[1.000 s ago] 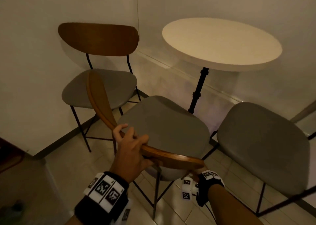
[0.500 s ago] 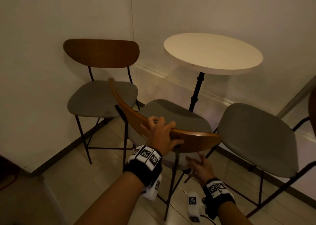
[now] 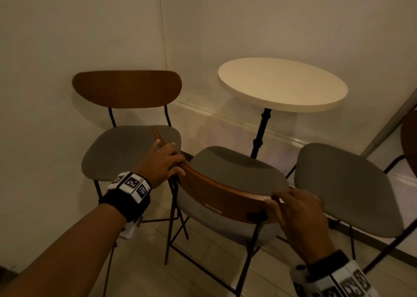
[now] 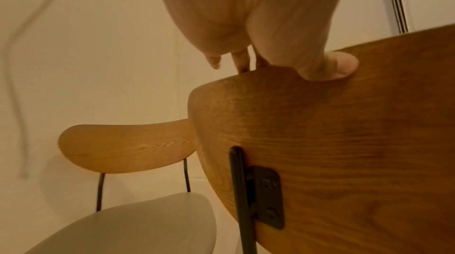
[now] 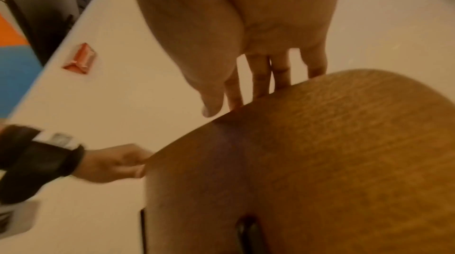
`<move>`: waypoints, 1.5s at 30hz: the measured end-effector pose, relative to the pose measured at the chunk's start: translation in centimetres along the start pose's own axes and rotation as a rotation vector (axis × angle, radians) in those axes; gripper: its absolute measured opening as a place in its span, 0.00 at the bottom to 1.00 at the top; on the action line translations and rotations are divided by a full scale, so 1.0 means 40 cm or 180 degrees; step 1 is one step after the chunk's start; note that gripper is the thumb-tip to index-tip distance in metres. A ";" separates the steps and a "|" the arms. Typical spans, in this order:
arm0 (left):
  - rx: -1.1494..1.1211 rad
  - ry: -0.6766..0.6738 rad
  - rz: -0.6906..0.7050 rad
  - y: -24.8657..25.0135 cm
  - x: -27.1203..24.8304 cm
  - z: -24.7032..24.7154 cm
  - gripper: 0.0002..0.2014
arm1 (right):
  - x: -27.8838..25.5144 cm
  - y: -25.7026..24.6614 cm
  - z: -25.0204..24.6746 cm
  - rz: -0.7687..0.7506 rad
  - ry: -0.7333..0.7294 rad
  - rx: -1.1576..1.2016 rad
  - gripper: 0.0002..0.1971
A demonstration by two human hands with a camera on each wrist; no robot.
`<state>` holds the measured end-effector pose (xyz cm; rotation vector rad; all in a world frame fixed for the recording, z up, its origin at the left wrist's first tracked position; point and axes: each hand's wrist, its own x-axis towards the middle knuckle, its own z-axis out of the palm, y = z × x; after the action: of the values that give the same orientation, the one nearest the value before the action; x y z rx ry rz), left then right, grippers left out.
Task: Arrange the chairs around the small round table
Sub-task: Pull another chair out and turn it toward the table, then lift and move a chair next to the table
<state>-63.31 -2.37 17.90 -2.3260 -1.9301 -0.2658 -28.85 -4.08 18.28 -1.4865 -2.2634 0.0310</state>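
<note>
A small round white table [image 3: 282,84] on a black post stands in the corner. Three chairs with grey seats and wooden backs are near it. The left chair [image 3: 126,89] stands against the wall, also seen in the left wrist view [image 4: 128,149]. The middle chair [image 3: 237,170] faces the table with its curved backrest [image 3: 216,193] toward me. My left hand [image 3: 164,161] grips the backrest's left end, thumb [image 4: 339,67] on its back face. My right hand [image 3: 300,211] holds the right end, fingers [image 5: 258,75] over the top edge. The right chair [image 3: 345,188] shows only its seat.
Pale walls meet behind the table, with a low ledge [image 3: 225,116] along the right one. The floor [image 3: 203,240] is light tile. A dark wooden edge [image 3: 409,143] shows at far right. The three seats stand close together, with narrow gaps.
My right hand has come up from under the backrest onto its right end. My left hand has slid to the left end. The middle chair's back now faces me more squarely.
</note>
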 end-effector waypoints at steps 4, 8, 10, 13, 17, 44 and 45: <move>-0.0197 0.0786 0.0541 -0.072 0.037 0.065 0.21 | 0.019 -0.013 0.034 0.0204 0.0274 0.0142 0.37; -0.0475 0.0950 0.0583 -0.086 0.053 0.060 0.24 | 0.045 -0.044 0.023 0.0609 0.0057 -0.0091 0.02; -0.0917 0.0844 0.0486 -0.080 0.037 0.041 0.34 | 0.060 -0.050 0.013 0.0809 0.0034 -0.0098 0.06; -0.1226 0.0655 0.0030 -0.110 -0.029 0.030 0.40 | 0.093 -0.132 0.026 0.0543 0.0032 -0.0116 0.18; -0.1890 0.0018 -0.1378 -0.271 -0.142 0.075 0.40 | 0.188 -0.345 0.121 -0.0433 -0.0627 0.0168 0.39; 0.0337 -0.0434 -0.1109 -1.411 0.647 -0.002 0.29 | 0.658 -0.994 1.257 0.3885 -0.1799 0.2146 0.33; 0.0199 -0.0470 -0.1291 -1.433 0.672 0.019 0.29 | 0.668 -0.970 1.258 0.3899 -0.1782 0.2111 0.31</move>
<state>-114.78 34.40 20.93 -1.9465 -2.4345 -0.0635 -89.79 13.62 -8.68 -2.2951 -1.0313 1.5037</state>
